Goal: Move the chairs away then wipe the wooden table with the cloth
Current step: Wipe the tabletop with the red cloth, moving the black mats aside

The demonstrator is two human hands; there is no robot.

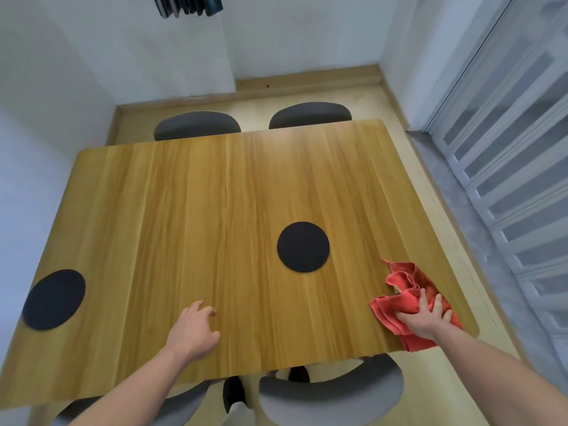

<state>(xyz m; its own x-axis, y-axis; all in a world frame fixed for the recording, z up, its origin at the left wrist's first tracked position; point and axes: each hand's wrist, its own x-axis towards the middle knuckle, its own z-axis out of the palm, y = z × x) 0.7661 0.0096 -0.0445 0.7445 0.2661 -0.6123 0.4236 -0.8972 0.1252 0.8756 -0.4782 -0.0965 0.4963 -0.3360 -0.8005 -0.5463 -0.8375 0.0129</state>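
In the head view, the wiping step is in hand. The right hand (425, 315) presses flat on the red cloth (405, 298), fingers spread and straight, at the near right corner of the worktop (196, 210). The left hand (193, 329) rests on the bare wood well to the left of the right hand, fingers loosely curled and holding nothing. A black round mat (303, 246) lies just beyond the cloth, a second mat (53, 299) far left of the left hand. Grey chairs (332, 392) stand under the near edge, two more chairs (196, 126) at the far side. I judge the next move calls for sweeping the cloth leftward, around or under the mats.
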